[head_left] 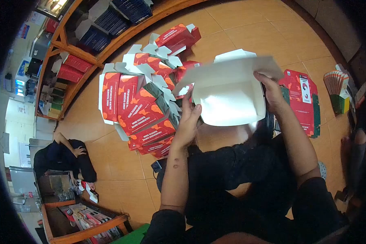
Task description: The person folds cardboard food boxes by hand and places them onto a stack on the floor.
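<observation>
Open box (229, 97) held between left hand (188, 122) and right hand (272, 91), stack of folded boxes (140, 110) just left of it on floor (240, 32), flat cartons (303, 103) right, shelf (81, 53) behind stack, another person (65, 158) far left.

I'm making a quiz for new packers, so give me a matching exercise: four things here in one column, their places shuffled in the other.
1 open white box
2 folded red boxes
3 flat red cartons
4 other person

A floor, beyond right hand
B floor, far left
C held by left hand and right hand
D stacked beside left hand

Pairs: 1-C, 2-D, 3-A, 4-B
</observation>
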